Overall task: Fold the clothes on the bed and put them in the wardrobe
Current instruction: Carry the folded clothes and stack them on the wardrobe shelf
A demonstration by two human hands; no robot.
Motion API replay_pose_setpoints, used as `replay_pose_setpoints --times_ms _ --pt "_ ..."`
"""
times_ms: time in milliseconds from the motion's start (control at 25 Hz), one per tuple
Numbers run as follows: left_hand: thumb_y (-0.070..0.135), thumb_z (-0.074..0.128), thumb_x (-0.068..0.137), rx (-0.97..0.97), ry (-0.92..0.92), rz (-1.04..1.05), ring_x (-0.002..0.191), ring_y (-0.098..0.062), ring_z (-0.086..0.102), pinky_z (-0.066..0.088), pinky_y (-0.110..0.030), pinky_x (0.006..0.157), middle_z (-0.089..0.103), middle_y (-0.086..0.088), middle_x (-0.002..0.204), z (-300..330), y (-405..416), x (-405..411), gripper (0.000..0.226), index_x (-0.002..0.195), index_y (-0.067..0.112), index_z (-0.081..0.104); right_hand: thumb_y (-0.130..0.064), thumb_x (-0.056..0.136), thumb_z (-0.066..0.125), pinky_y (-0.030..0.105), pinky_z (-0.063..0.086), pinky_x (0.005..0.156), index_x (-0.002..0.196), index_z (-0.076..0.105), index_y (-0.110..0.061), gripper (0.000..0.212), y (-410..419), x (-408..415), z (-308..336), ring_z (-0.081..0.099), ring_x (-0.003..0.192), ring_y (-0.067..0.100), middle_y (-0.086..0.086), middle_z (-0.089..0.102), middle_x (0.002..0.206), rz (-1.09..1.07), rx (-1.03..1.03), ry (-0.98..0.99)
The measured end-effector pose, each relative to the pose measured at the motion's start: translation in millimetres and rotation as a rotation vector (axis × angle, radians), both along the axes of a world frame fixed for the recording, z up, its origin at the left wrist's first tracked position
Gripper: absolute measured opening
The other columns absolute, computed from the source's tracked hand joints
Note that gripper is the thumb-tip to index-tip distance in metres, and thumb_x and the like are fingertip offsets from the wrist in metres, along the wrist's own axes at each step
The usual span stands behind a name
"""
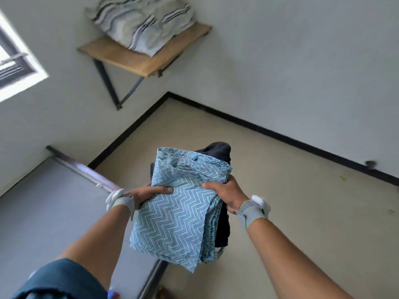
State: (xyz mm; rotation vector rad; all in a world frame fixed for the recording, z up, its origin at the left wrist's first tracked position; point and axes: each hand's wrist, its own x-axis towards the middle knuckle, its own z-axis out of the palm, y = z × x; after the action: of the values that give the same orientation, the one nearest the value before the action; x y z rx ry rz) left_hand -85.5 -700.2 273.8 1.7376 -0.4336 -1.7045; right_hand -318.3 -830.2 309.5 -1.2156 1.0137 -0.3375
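Beige floor [269, 190] and pale grey walls [302, 72] fill the background, joined by a black skirting line. Your left hand [146, 194] grips the near-left side of the stack [179, 212]: its fingers [164, 189] lie curled across the top of the blue zigzag cloth [172, 223], pressing it down. Your right hand [226, 193] grips the opposite side, thumb on top of the zigzag cloth and the remaining fingers wrapped down the right edge, where they cannot be seen fully. Both wrists carry grey bands [251, 212] with white fittings.

Between the two sets of fingers, the stack is held in the air, above the floor and touching no surface. The zigzag cloth is folded and sits uppermost. A dark garment [220, 151] lies under it, showing beyond your fingertips at the far end and below your right fingers along the right edge.

Left of your left fingers, the bed [43, 212] shows a grey surface and a metal rail [86, 171]. Well beyond your fingertips, a wooden shelf [138, 59] on dark brackets is fixed to the wall and carries a striped pillow [140, 22]. Far left of it is a window [15, 65].
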Motion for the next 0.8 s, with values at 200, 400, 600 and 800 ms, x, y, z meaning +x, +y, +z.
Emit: replay_pose_setpoints --times_ms 200,400,600,800 --pt "0.042 0.098 0.017 -0.164 0.157 -0.124 0.082 -0.031 0.073 0.060 -0.039 0.065 0.073 -0.018 0.096 54.1 -97.2 -177.5 0.112 0.114 0.002 0.060 0.003 0.078 0.073 0.040 0.056 0.085 0.098 0.070 -0.009 0.023 -60.0 -196.1 77.4 0.070 0.093 0.028 0.011 0.073 0.103 -0.112 -0.083 -0.046" --pt "0.044 0.096 0.004 -0.310 0.460 -0.310 0.071 -0.029 0.073 0.058 -0.038 0.051 0.074 -0.016 0.086 94.9 -179.2 -451.4 0.103 0.097 0.009 0.070 0.005 0.081 0.068 0.039 0.055 0.088 0.103 0.066 -0.010 0.027 -63.9 -456.8 171.7 0.068 0.095 0.026 0.009 0.071 0.102 -0.335 -0.180 -0.045" --pt "0.051 0.073 0.072 -0.402 0.703 -0.612 0.073 -0.021 0.072 0.057 -0.033 0.055 0.076 -0.003 0.082 160.5 -195.5 -739.0 0.040 0.099 0.021 0.074 0.002 0.078 0.070 0.038 0.054 0.092 0.121 0.061 -0.002 0.044 -0.9 -704.0 258.2 0.066 0.103 0.028 0.014 0.068 0.117 -0.762 -0.311 0.051" --pt "0.021 0.013 0.106 -0.587 0.866 -0.941 0.117 -0.025 0.060 0.047 -0.027 0.097 0.062 -0.023 0.123 197.4 -180.8 -938.4 0.055 0.124 0.001 0.061 0.005 0.082 0.062 0.035 0.058 0.081 0.109 0.067 -0.005 0.029 78.4 -864.5 294.1 0.070 0.091 0.027 0.013 0.072 0.105 -1.091 -0.387 0.067"
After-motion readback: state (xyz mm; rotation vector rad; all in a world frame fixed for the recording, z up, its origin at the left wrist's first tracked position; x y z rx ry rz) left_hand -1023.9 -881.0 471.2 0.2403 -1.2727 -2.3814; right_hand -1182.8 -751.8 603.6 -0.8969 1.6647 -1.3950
